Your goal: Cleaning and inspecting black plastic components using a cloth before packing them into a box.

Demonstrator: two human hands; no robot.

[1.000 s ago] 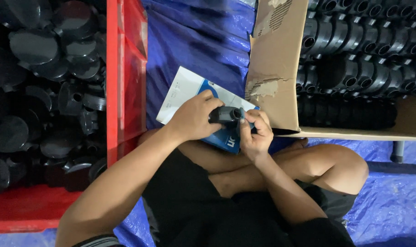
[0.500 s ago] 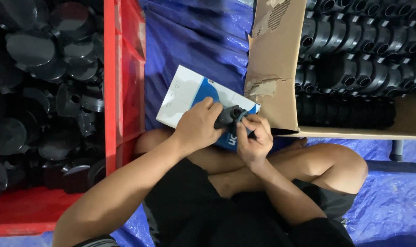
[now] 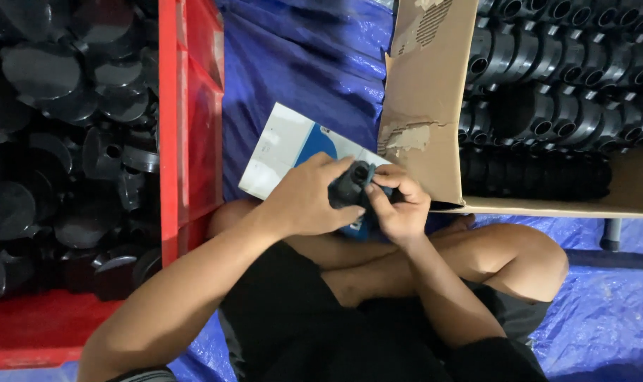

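A small black plastic part point(image 3: 351, 185) with a round hole sits between both my hands, just above my crossed legs. My left hand point(image 3: 309, 198) wraps it from the left, fingers curled over its top. From the right, my right hand point(image 3: 399, 205) pinches its other end. Under the hands lies a white and blue flat box point(image 3: 286, 152) on the blue tarp.
A red crate point(image 3: 187, 134) full of black round plastic parts point(image 3: 60, 127) stands at my left. A cardboard box point(image 3: 427, 106) with rows of black tube-shaped parts point(image 3: 555, 106) lies at my right. Blue tarp point(image 3: 300, 64) covers the floor.
Both hands have kept hold of the black part and turned it slightly; its hole now faces up. The view has shifted a little.
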